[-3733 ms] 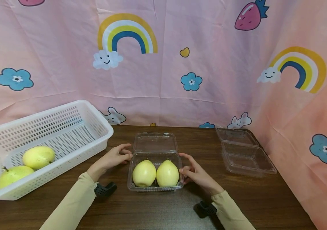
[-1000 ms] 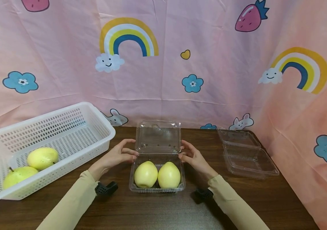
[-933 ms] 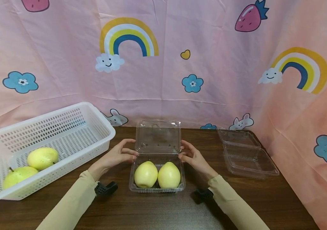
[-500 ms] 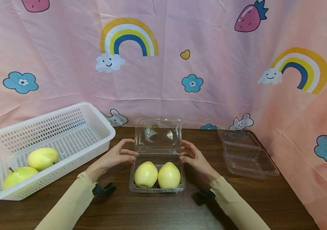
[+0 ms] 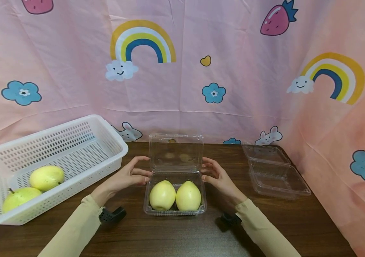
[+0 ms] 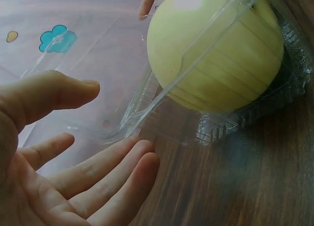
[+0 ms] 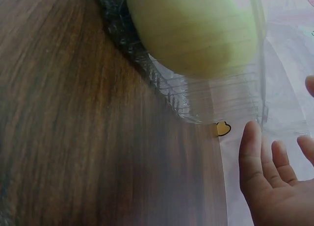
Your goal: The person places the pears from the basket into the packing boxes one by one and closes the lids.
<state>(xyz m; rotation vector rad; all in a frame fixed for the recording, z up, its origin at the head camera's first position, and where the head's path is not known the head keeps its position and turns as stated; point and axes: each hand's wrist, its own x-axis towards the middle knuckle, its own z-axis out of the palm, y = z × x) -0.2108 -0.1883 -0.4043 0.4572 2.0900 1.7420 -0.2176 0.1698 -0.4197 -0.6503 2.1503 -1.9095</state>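
Observation:
Two pale yellow pears point(image 5: 162, 195) sit side by side in a clear plastic clamshell box point(image 5: 175, 213), centre of the head view. Its hinged lid point(image 5: 176, 151) stands raised at the back. On the left, my left hand point(image 5: 121, 180) has its fingers extended at the hinge corner; in the left wrist view its fingertips point(image 6: 142, 152) are right at the plastic edge and the thumb stands apart. Opposite, my right hand point(image 5: 222, 180) has its fingers at the right hinge corner. The right wrist view shows a fingertip point(image 7: 251, 130) close against the clear edge, fingers loosely extended.
A white perforated basket point(image 5: 119, 153) stands at the left with two more pears point(image 5: 46, 178) in it. Another clear clamshell box point(image 5: 278, 178) lies open at the right. A pink patterned cloth point(image 5: 182, 117) hangs behind the brown table point(image 5: 176, 239).
The lid has come up from lying back low to standing raised, and its tilt has shifted slightly since. Both hands moved back along the box to the hinge; the left has since eased slightly leftward.

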